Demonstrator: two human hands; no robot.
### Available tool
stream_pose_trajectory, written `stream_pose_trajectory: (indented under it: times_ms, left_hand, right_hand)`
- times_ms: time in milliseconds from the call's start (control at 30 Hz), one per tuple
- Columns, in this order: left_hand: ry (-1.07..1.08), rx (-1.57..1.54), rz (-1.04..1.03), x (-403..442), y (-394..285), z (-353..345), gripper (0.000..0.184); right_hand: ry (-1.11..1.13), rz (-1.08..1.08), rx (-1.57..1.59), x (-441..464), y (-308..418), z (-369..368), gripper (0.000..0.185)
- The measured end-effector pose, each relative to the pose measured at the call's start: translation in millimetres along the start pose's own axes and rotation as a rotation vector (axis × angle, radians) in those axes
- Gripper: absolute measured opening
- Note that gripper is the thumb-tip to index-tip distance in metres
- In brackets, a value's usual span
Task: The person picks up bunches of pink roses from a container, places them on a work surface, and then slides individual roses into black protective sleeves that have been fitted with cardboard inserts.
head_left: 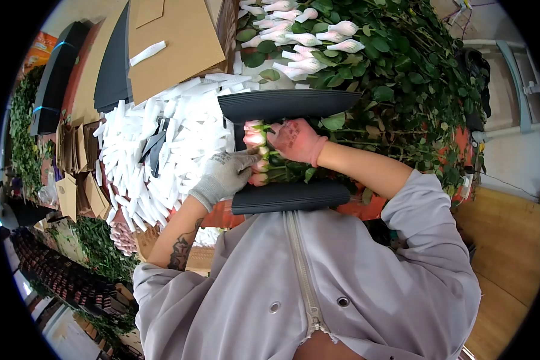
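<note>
A row of pink roses [258,152] lies between the two raised ends of a black ribbed sheet [291,106], its near flap [291,198] close to my body. My left hand [227,172], in a grey glove, rests at the left side of the blooms, fingers stretched out and touching them. Over the stems and the upper blooms is my right hand [296,141] in a pink glove, its fingers curled in at a rose. The fingertips of that hand are partly hidden. Green leaves and stems run off to the right beneath my right forearm.
Left of the sheet spreads a heap of white foam sleeves [162,150]. Brown cardboard sheets [180,54] lie behind it. At the back, several rose heads in white netting [306,39] sit on leafy stems [396,78]. A grey metal frame [516,90] stands at right.
</note>
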State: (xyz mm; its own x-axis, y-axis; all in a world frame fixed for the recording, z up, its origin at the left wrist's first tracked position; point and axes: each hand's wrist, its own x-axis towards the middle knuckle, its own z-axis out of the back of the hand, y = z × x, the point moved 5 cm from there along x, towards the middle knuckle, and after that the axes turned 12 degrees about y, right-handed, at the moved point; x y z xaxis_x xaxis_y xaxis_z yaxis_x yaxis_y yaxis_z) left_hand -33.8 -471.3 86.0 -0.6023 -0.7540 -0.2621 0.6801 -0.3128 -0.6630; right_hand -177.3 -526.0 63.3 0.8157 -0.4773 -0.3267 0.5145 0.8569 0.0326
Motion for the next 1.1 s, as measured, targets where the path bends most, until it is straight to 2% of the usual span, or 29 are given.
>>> stream_pose_trajectory:
  times_ms: [133, 167, 200, 267, 367, 467, 600, 667, 733, 767, 833, 867, 967, 1100]
  left_hand:
    - [-0.043, -0.042, -0.034, 10.3, 10.4, 6.2, 0.031]
    - [-0.136, 0.188, -0.096, 14.8, 7.9, 11.9, 0.031]
    - [-0.134, 0.185, -0.100, 19.6, 7.6, 14.9, 0.031]
    - [0.052, 0.253, 0.032, 29.4, 12.0, 14.4, 0.033]
    - [0.030, 0.276, -0.040, 35.3, 27.6, 9.9, 0.036]
    - [0.020, 0.306, -0.094, 36.9, 26.0, 9.7, 0.036]
    - [0.018, 0.292, -0.080, 35.5, 24.7, 11.1, 0.032]
    - [0.006, 0.261, -0.082, 35.1, 17.9, 13.0, 0.030]
    - [-0.004, 0.228, -0.083, 35.6, 9.4, 13.0, 0.028]
    - [-0.003, 0.237, -0.029, 36.7, 6.9, 11.9, 0.029]
    - [-0.006, 0.240, 0.036, 36.5, 7.8, 9.0, 0.030]
    - [-0.032, 0.269, 0.018, 37.6, 9.3, 8.2, 0.032]
    - [-0.037, 0.277, 0.014, 37.6, 13.4, 7.2, 0.035]
    - [-0.042, 0.261, 0.015, 37.3, 10.7, 7.2, 0.035]
  right_hand:
    - [0.056, -0.049, 0.013, 3.6, -1.5, -5.4, 0.012]
    - [0.027, -0.051, 0.036, 2.9, -2.6, -4.6, 0.013]
    - [-0.003, -0.051, 0.056, 1.5, -3.5, -2.8, 0.014]
    - [-0.006, -0.083, 0.069, -12.5, 2.8, 17.6, 0.017]
    - [0.175, -0.008, 0.140, -25.2, 11.6, 19.1, 0.025]
    - [0.171, 0.041, 0.125, -16.5, 9.4, -7.5, 0.026]
    - [0.021, 0.142, 0.074, -13.9, 6.8, -10.4, 0.022]
    - [0.047, 0.134, 0.071, -11.4, 8.3, -10.9, 0.021]
    - [0.008, 0.108, 0.047, -13.7, 10.9, -5.2, 0.012]
    - [0.008, 0.110, 0.048, -14.8, 12.0, -8.0, 0.012]
    - [-0.154, 0.102, 0.044, -19.3, 13.1, -7.7, 0.013]
    - [-0.154, 0.113, 0.043, -24.5, 17.0, 4.7, 0.013]
    - [0.199, 0.160, 0.133, -33.1, 30.0, 7.2, 0.015]
    - [0.228, 0.167, 0.042, -20.0, 37.6, -5.0, 0.016]
